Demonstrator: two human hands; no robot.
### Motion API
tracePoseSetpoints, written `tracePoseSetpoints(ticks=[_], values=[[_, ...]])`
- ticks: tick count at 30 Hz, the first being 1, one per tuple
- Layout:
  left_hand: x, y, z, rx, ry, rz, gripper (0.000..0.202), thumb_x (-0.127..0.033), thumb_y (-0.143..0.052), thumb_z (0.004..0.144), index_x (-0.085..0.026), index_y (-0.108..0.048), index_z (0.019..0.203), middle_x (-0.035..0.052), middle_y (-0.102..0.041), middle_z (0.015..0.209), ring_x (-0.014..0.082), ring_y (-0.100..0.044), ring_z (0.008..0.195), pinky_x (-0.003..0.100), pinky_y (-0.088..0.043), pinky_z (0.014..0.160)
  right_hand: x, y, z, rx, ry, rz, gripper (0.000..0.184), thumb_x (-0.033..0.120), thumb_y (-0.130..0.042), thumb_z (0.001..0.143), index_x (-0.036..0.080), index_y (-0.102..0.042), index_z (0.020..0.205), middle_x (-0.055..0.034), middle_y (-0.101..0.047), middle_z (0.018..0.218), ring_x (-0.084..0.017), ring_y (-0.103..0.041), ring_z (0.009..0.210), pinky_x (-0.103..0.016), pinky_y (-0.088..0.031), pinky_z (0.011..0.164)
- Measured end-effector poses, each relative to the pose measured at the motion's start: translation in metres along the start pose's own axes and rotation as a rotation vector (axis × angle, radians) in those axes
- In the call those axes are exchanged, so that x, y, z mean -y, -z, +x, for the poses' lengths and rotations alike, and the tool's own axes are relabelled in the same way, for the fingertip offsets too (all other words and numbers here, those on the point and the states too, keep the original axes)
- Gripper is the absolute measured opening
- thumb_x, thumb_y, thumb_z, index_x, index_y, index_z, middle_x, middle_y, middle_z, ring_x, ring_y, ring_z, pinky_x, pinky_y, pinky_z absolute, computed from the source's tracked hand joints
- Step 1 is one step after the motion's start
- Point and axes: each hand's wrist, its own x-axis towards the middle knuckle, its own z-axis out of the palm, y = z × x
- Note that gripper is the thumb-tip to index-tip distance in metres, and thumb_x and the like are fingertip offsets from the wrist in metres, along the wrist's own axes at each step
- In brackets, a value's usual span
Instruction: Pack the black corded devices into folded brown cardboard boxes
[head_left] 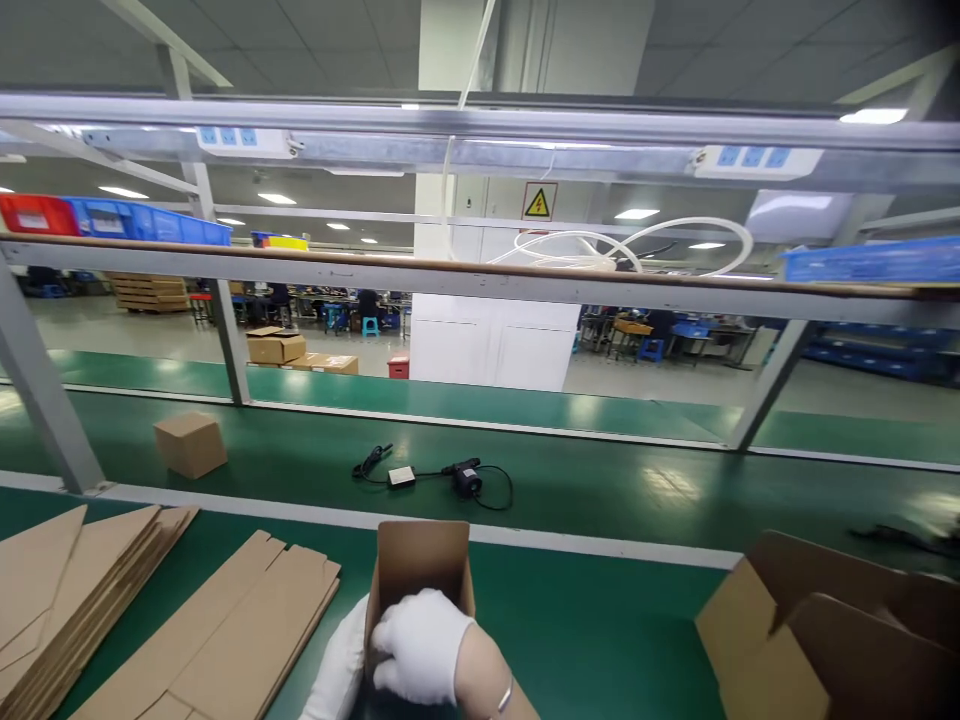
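A small brown cardboard box stands at the bottom centre with one flap raised. My right hand, in a white glove, is curled over the box's near edge and grips it. My left hand, also gloved, presses against the box's left side from below; its fingers are mostly hidden behind the cardboard. Beyond the box, on the green conveyor belt, lies a black cable with a white adapter block and a black plug end.
Flat cardboard blanks lie in stacks at left and centre-left. A closed small box sits on the belt at left. A large open carton stands at bottom right. A metal frame with a shelf crosses overhead.
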Motion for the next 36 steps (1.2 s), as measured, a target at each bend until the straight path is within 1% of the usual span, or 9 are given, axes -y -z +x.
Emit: tracePoseSetpoints(ticks=[2,5,10,14,17,20,22,30,36], values=[[0.002,-0.001,0.002,0.044,0.016,0.055,0.031,-0.051,-0.067,0.060,-0.022,-0.069,0.071,0.0068,-0.073,0.069,0.0320,-0.070,0.084,0.041,-0.060,0.077,-0.003,0.000,-0.001,0.016,0.002,-0.022,0.032,0.048,-0.052,0.084,0.024,-0.070,0.094,-0.0050,-0.072,0.097,-0.027,-0.068,0.084,-0.036,-0.052,0.067],[0.009,0.000,0.006,0.062,-0.020,0.082,0.035,-0.053,-0.068,0.059,-0.022,-0.070,0.076,0.0063,-0.075,0.077,0.0322,-0.070,0.090,0.040,-0.060,0.079,-0.005,-0.001,-0.001,0.019,-0.005,-0.053,0.034,0.049,-0.049,0.085,0.024,-0.069,0.097,-0.0052,-0.071,0.096,-0.027,-0.068,0.082,-0.036,-0.052,0.064],[0.028,0.006,0.010,0.091,-0.046,0.094,0.041,-0.054,-0.068,0.059,-0.021,-0.069,0.084,0.0076,-0.075,0.090,0.0322,-0.068,0.097,0.039,-0.056,0.089,-0.003,-0.005,0.000,0.000,-0.015,-0.035,0.036,0.051,-0.046,0.086,0.024,-0.068,0.091,-0.0038,-0.071,0.095,-0.026,-0.068,0.078,-0.037,-0.052,0.062],[0.043,0.009,0.012,0.131,-0.050,0.064,0.046,-0.051,-0.068,0.060,-0.019,-0.067,0.093,0.0105,-0.072,0.105,0.0321,-0.066,0.102,0.041,-0.049,0.099,-0.002,-0.008,-0.001,-0.061,-0.014,-0.029,0.039,0.054,-0.045,0.087,0.023,-0.068,0.086,-0.0036,-0.071,0.090,-0.025,-0.068,0.075,-0.037,-0.052,0.063],[0.049,0.010,0.013,0.146,-0.040,0.049,0.052,-0.048,-0.071,0.059,-0.018,-0.066,0.100,0.0110,-0.070,0.111,0.0325,-0.064,0.106,0.042,-0.046,0.102,-0.002,-0.009,-0.002,-0.101,-0.009,-0.030,0.039,0.053,-0.046,0.087,0.022,-0.069,0.085,-0.0041,-0.072,0.088,-0.025,-0.068,0.074,-0.036,-0.051,0.063],[0.051,0.010,0.013,0.144,-0.027,0.037,0.056,-0.046,-0.075,0.054,-0.019,-0.065,0.103,0.0105,-0.070,0.113,0.0333,-0.063,0.108,0.043,-0.044,0.104,-0.001,-0.009,-0.002,-0.114,-0.011,-0.030,0.039,0.052,-0.045,0.088,0.022,-0.069,0.083,-0.0044,-0.072,0.087,-0.024,-0.067,0.072,-0.035,-0.051,0.062],[0.050,0.011,0.013,0.138,-0.018,0.024,0.053,-0.045,-0.076,0.052,-0.020,-0.065,0.098,0.0102,-0.070,0.112,0.0337,-0.063,0.107,0.043,-0.044,0.104,0.000,-0.009,-0.002,-0.119,-0.012,-0.027,0.038,0.052,-0.046,0.088,0.022,-0.069,0.083,-0.0045,-0.072,0.086,-0.024,-0.067,0.072,-0.035,-0.051,0.063],[0.041,0.007,0.009,0.100,-0.010,0.011,0.040,-0.044,-0.071,0.056,-0.020,-0.063,0.086,0.0096,-0.073,0.101,0.0323,-0.066,0.101,0.042,-0.048,0.100,0.002,-0.011,-0.002,-0.118,-0.013,-0.035,0.037,0.052,-0.047,0.088,0.022,-0.069,0.086,-0.0035,-0.071,0.087,-0.024,-0.067,0.073,-0.037,-0.051,0.065],[0.036,0.007,0.008,0.097,-0.033,0.043,0.042,-0.048,-0.074,0.053,-0.021,-0.063,0.084,0.0094,-0.074,0.097,0.0325,-0.067,0.098,0.041,-0.050,0.097,0.001,-0.012,0.000,-0.121,-0.010,-0.041,0.041,0.054,-0.045,0.088,0.021,-0.069,0.086,-0.0048,-0.071,0.086,-0.024,-0.066,0.073,-0.037,-0.051,0.065]])
